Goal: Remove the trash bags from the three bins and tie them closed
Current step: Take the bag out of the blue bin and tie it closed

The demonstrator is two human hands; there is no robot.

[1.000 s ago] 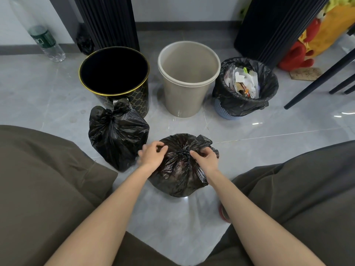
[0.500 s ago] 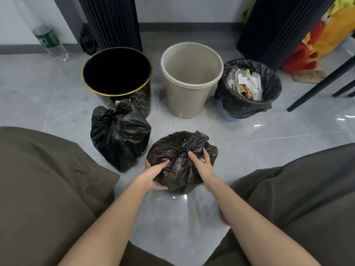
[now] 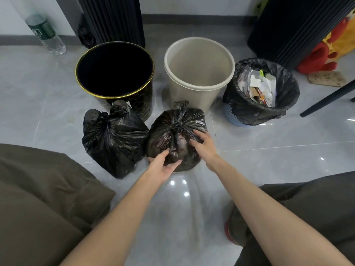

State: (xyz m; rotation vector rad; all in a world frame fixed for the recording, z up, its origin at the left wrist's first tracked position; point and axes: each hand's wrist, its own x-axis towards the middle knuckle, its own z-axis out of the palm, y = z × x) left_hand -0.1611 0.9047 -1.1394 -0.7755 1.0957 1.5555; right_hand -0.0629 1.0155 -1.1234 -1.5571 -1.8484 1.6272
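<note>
Scene: a person crouched on a grey tiled floor holds a knotted black trash bag between two bare hands, with three bins in a row beyond.
Held bag: the middle bag sits on the floor just in front of the beige bin. It is squat and rounded, and its pleats run up to a knot. The twisted tail above the knot points up and away from the person, toward that bin.
Left grip: the left hand cups the bag's near lower side, fingers fairly straight and pressed to the plastic, not clenched.
Right grip: the right hand lies on the bag's right flank, fingers spread and relaxed against it.
Neighbour: a second bag, also knotted, is touching or nearly touching the held one on its left. It is longer than it is wide, its long axis runs away from the person, and its tied end is by the black bin.
Bins: the gold-rimmed black bin and the beige bin show no liner.
Third bin: a blue basket on the right holds an open black liner filled with paper trash.
Background: a plastic bottle leans at the wall.
</note>
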